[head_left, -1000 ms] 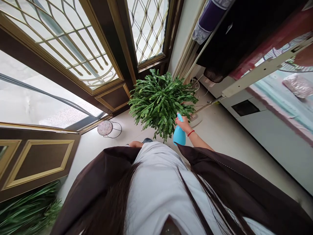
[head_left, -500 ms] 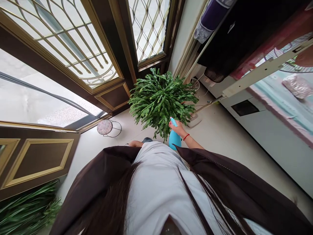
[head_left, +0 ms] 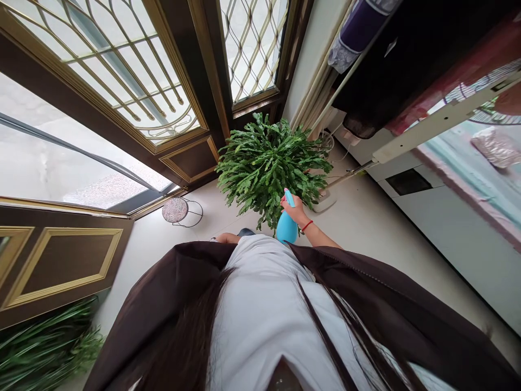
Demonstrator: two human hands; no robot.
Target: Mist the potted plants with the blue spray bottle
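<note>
My right hand point(head_left: 297, 209), with a red cord at the wrist, is closed around the neck and trigger of a light-blue spray bottle point(head_left: 287, 228). The bottle leans a little, its head up against the near leaves of a bushy green potted plant point(head_left: 272, 163). Whether the nozzle touches the leaves I cannot tell, and no mist shows. The plant's pot is hidden under its drooping flat stems. Only a piece of my left hand point(head_left: 228, 238) shows at the edge of my white shirt; its fingers are hidden.
A small round stool point(head_left: 175, 209) with a wire frame stands on the floor to the left. Behind the plant are brown doors point(head_left: 191, 157) with gold trim. A white cabinet point(head_left: 456, 239) runs along the right. Long-leaved greenery point(head_left: 49, 342) fills the lower left corner.
The spray bottle has tilted, its base swinging left and its head rising slightly toward the plant. My right hand stays closed on it. The view has shifted a little.
</note>
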